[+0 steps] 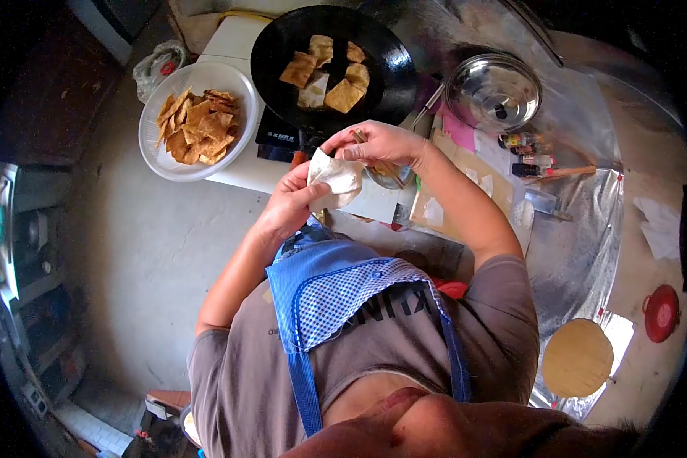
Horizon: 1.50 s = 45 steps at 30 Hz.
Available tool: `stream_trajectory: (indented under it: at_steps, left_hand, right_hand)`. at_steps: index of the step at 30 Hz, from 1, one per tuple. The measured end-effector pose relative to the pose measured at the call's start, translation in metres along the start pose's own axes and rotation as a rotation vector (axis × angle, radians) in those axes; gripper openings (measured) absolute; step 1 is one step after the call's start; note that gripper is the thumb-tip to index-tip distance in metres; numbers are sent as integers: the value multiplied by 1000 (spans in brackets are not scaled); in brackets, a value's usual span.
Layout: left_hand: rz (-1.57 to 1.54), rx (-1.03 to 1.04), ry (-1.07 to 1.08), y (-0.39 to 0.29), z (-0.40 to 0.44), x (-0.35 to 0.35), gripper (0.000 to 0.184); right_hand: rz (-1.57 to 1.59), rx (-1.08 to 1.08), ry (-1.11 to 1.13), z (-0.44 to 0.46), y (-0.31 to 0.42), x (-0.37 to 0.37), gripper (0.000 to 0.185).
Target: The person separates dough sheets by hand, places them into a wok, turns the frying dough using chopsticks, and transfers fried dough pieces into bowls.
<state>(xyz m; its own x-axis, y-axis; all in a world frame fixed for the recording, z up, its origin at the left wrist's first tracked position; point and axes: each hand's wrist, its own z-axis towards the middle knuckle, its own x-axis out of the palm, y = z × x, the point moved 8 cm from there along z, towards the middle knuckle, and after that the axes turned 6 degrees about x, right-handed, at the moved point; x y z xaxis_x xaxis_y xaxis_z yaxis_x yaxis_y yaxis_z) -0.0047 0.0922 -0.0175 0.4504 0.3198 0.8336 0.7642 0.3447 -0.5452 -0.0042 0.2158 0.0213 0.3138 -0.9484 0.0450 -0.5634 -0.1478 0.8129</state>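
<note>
My left hand [286, 200] pinches a thin, soft white sheet [336, 180] between thumb and fingers. The fingers of my right hand [378, 145] are closed by the sheet's upper edge, around thin brown sticks [359, 137] that are partly hidden. Just beyond my hands a black wok [393, 61] holds several flat pieces [345, 97], most of them golden brown and one paler. To the left, a white plastic basket [151, 145] is heaped with browned crisp pieces [200, 130]. Under my right hand, a small bowl [399, 182] is partly covered.
A black cooker [274, 138] sits under the wok. Farther right are a shiny metal basin [469, 103], small bottles [526, 160], a brown board [439, 204] and foil [580, 248]. A round tan board [578, 357] and a red lid-like object [662, 313] lie at the lower right.
</note>
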Motion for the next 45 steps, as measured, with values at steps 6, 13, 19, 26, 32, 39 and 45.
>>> stream_trajectory:
  at_steps: [6,13,19,26,32,39,45]
  left_hand:
    - [2,-31,-36,6,4,3,38]
    - [-60,46,-131,14,20,-6,36]
    - [-81,58,-146,19,24,-6,39]
    - [-59,-14,-224,28,9,-19,49]
    - [-89,22,-262,30,2,-22,42]
    - [-68,-11,-266,39,-2,-22,39]
    - [-74,-65,-309,43,-13,-5,39]
  right_hand:
    - [91,-148,-148,-18,14,-23,37]
    - [13,-278,-341,-48,44,-53,36]
    - [-221,-369,-619,-63,57,-102,22]
    - [-537,-179,-901,-45,20,-146,18]
    - [-612,-61,-1017,-11,-50,-211,20]
    - [-1074,-165,-1265,-52,2,-205,23]
    - [-850,-643,-1353,-134,84,-142,25]
